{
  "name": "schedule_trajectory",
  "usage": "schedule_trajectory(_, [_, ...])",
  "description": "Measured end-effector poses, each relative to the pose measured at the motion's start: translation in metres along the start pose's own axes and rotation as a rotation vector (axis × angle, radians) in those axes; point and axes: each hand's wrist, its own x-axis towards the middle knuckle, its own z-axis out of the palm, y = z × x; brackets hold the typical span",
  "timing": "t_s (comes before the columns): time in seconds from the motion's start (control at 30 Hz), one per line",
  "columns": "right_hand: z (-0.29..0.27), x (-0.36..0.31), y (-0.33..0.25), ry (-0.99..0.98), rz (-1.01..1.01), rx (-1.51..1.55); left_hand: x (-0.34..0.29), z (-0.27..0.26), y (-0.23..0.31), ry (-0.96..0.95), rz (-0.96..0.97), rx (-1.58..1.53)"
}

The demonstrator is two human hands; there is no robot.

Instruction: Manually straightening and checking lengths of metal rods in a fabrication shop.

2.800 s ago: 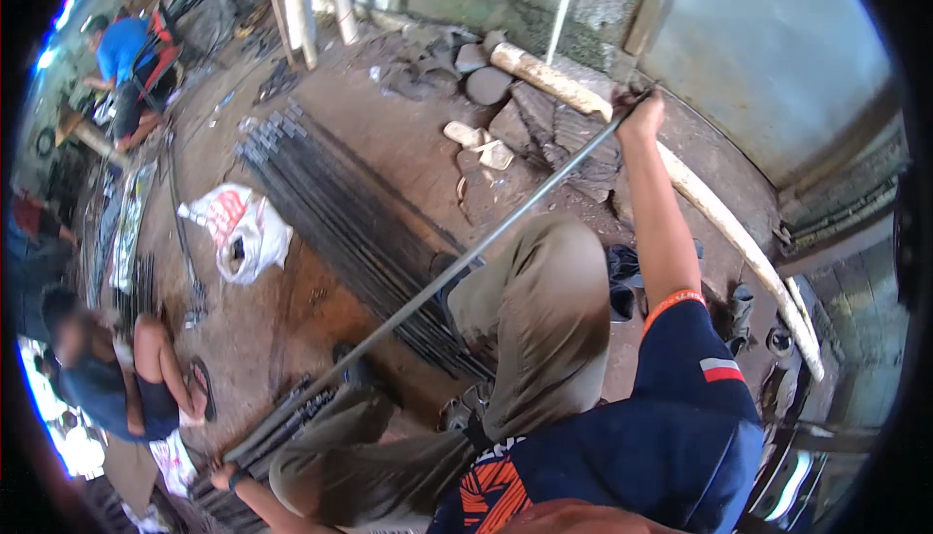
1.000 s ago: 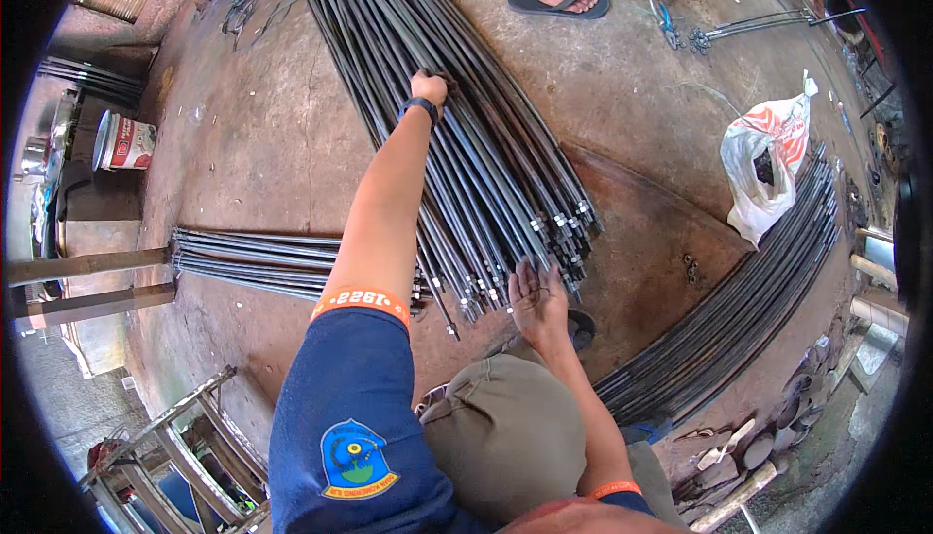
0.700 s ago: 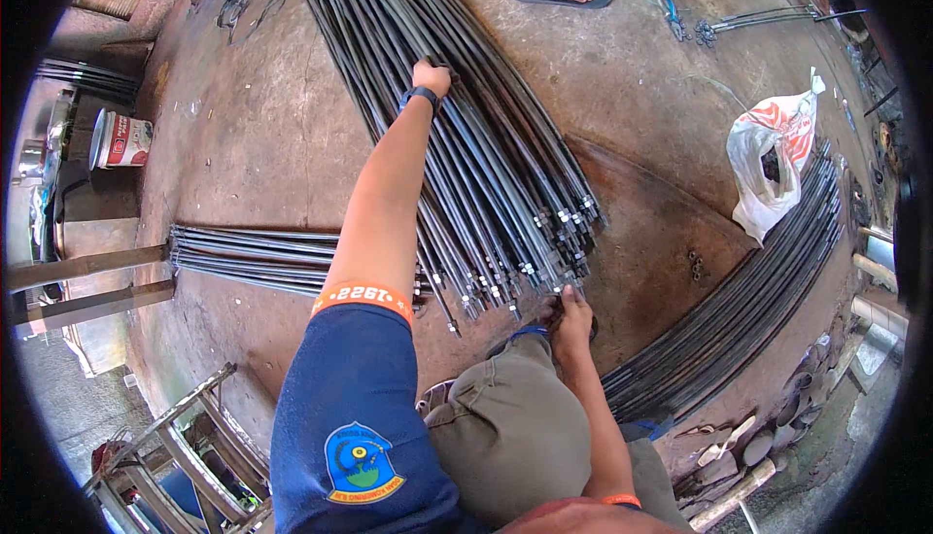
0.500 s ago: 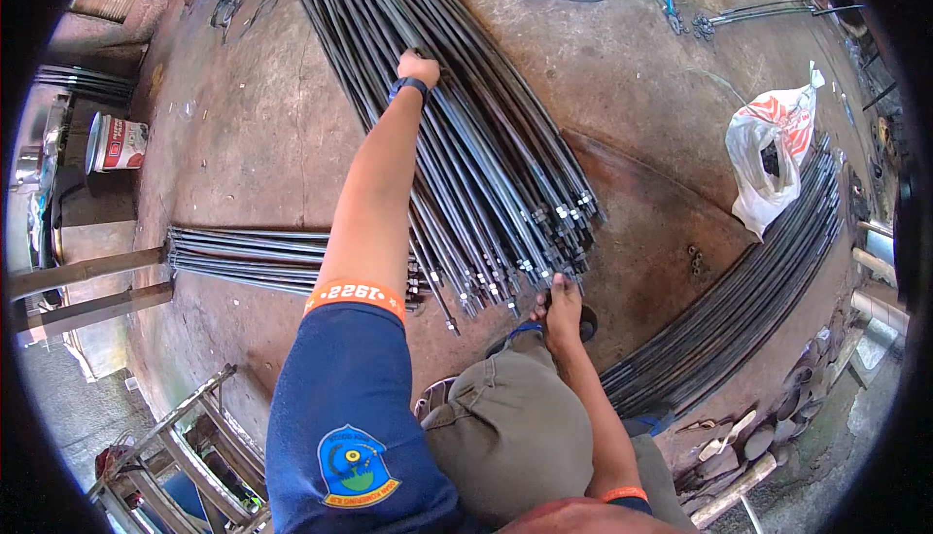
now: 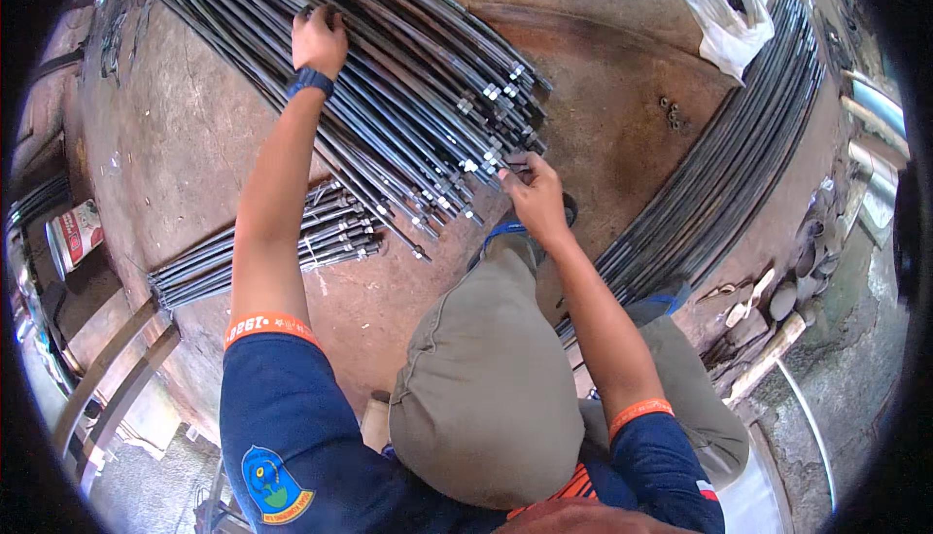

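A large bundle of long dark metal rods [image 5: 389,77] lies on the floor in front of me, with silvery nuts [image 5: 491,160] on the near ends. My left hand [image 5: 319,43], with a dark watch at the wrist, rests on the bundle partway along, its fingers curled around a rod. At the near right ends, my right hand [image 5: 533,199] pinches the nutted tip of one rod between thumb and fingers. The fingers partly hide that tip.
A smaller tied rod stack [image 5: 272,242] lies left, and a long pile of dark rods [image 5: 719,165] lies right. Near it are a white plastic sack [image 5: 724,19] and several loose nuts [image 5: 673,113]. A paint bucket [image 5: 73,238] stands far left; sandals [image 5: 782,301] lie at right.
The view has swung right and down, so the bundle appears further up and left. Another person's sandalled foot has left the view. Both hands stay at the bundle.
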Motion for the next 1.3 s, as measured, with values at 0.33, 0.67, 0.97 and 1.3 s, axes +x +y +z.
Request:
schedule_trajectory(0.33, [0.006,0.005,-0.010,0.116,-0.347,-0.354,-0.039,-0.029,0.011,-0.168,0.666,0.147])
schedule_trajectory(0.67, [0.028,0.032,-0.030,0.182,-0.501,-0.600,0.001,-0.023,-0.022,-0.237,0.695,0.260])
schedule_trajectory(0.97, [0.005,0.034,-0.021,0.132,-0.592,-0.446,-0.004,-0.021,-0.018,-0.235,0.575,0.183])
schedule_trajectory(1.3, [0.024,0.043,-0.030,0.145,-0.420,-0.421,0.012,-0.023,-0.034,-0.277,0.606,0.208])
